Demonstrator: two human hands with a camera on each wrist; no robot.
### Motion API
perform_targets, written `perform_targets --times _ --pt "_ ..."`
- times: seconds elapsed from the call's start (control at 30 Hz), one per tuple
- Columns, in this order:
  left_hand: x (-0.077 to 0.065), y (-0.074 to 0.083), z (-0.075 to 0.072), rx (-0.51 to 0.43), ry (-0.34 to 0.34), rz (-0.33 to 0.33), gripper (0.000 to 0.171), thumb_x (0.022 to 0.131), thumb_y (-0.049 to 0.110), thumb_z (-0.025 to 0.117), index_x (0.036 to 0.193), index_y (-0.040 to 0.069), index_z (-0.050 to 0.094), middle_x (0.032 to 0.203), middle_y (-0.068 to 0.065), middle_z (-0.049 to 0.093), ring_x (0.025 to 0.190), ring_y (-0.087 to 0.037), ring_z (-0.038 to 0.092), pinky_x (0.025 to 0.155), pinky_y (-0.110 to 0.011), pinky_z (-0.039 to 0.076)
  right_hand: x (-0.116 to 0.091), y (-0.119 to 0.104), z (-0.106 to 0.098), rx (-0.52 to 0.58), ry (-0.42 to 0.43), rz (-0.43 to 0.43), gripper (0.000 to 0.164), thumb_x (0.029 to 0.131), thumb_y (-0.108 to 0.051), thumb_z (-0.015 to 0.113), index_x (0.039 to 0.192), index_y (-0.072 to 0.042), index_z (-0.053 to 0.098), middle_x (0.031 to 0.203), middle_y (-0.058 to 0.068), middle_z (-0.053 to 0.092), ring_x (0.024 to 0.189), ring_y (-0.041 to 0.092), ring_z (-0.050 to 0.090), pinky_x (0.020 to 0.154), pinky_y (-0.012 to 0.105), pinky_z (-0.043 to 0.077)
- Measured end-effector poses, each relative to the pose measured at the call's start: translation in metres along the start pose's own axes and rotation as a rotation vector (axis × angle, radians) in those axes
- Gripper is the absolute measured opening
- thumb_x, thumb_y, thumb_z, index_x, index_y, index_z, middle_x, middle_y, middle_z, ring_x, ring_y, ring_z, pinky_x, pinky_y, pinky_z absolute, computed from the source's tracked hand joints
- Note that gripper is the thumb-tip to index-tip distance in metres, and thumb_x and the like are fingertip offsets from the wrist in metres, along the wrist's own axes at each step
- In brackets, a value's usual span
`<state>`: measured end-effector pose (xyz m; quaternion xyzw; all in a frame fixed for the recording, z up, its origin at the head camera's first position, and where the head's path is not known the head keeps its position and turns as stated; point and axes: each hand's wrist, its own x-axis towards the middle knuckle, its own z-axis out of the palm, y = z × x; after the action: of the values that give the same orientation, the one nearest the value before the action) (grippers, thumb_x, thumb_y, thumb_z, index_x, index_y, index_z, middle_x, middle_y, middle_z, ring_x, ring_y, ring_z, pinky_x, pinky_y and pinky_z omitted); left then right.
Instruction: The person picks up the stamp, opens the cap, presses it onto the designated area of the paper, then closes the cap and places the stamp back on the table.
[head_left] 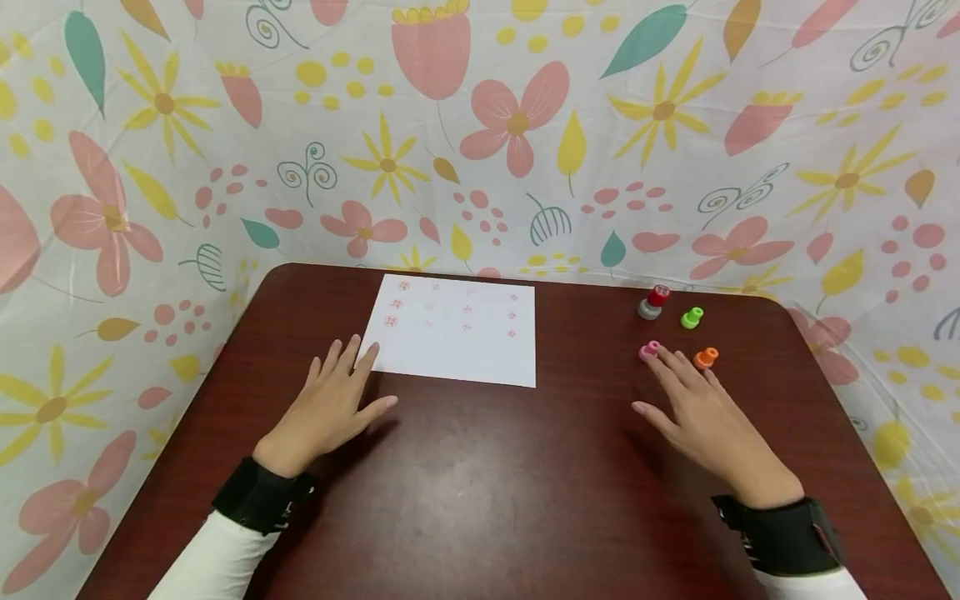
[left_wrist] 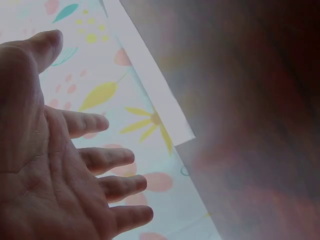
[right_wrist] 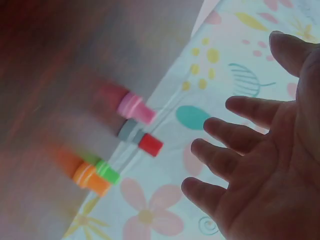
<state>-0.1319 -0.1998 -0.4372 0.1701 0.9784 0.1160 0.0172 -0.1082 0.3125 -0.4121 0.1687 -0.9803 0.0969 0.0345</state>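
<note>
A white sheet of paper [head_left: 450,354] with columns of small red and pink stamped marks lies on the table. My left hand [head_left: 322,408] is spread beside its lower left corner, palm down and holding nothing. On the right, my right hand [head_left: 705,421] is spread just in front of a pink stamp [right_wrist: 136,107] and an orange stamp [head_left: 705,358]; its fingertips partly cover the pink one in the head view. Behind these stand a green stamp [head_left: 692,317] and a red and grey stamp [head_left: 654,302]. In the right wrist view the fingers are apart from all of them.
The dark brown wooden table [head_left: 480,500] has rounded far corners. A white curtain [head_left: 480,133] printed with flowers and leaves hangs along its far edge and down both sides. Black bands [head_left: 258,496] circle both wrists.
</note>
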Motion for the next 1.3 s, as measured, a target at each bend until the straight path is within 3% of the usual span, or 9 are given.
perform_targets --times 0.23,0.57,0.73,0.93,1.3 --pt "0.009 0.01 0.002 -0.024 -0.002 0.022 0.086 0.101 0.061 0.054 0.162 0.005 0.03 0.167 -0.029 0.021 0.154 -0.054 0.019 0.118 -0.075 0.022 0.015 -0.022 -0.001 0.022 -0.039 -0.029 0.078 0.096 -0.04 0.072 0.156 -0.002 0.041 0.161 0.025 0.038 0.15 0.046 0.035 0.113 0.075 0.031" --pt "0.022 0.017 0.001 -0.037 -0.017 0.042 0.082 0.103 0.054 0.057 0.16 0.0 0.032 0.165 -0.032 0.025 0.151 -0.057 0.023 0.117 -0.071 0.029 0.051 -0.054 0.003 0.054 -0.058 -0.108 0.076 0.098 -0.044 0.068 0.158 -0.006 0.041 0.166 0.019 0.033 0.152 0.046 0.031 0.118 0.069 0.03" --pt "0.031 0.015 0.002 -0.091 -0.01 0.051 0.079 0.104 0.05 0.057 0.158 -0.003 0.035 0.162 -0.035 0.028 0.149 -0.059 0.026 0.119 -0.068 0.029 0.073 -0.067 0.014 0.079 -0.056 -0.167 0.073 0.098 -0.043 0.069 0.156 -0.006 0.043 0.164 0.017 0.038 0.152 0.043 0.034 0.118 0.068 0.032" --pt "0.045 0.009 0.006 -0.112 -0.018 0.075 0.072 0.103 0.042 0.061 0.153 -0.008 0.041 0.157 -0.037 0.036 0.15 -0.052 0.031 0.123 -0.063 0.026 0.097 -0.076 0.034 0.104 -0.073 -0.223 0.067 0.098 -0.037 0.07 0.153 -0.005 0.048 0.158 0.018 0.047 0.149 0.042 0.04 0.117 0.065 0.036" --pt "0.065 0.001 0.013 -0.155 -0.087 -0.028 0.069 0.101 0.036 0.066 0.152 -0.005 0.044 0.16 -0.035 0.031 0.15 -0.056 0.027 0.119 -0.069 0.03 0.129 -0.087 0.056 0.11 -0.15 -0.255 0.062 0.1 -0.035 0.068 0.152 -0.007 0.051 0.159 0.017 0.047 0.149 0.038 0.042 0.12 0.056 0.037"
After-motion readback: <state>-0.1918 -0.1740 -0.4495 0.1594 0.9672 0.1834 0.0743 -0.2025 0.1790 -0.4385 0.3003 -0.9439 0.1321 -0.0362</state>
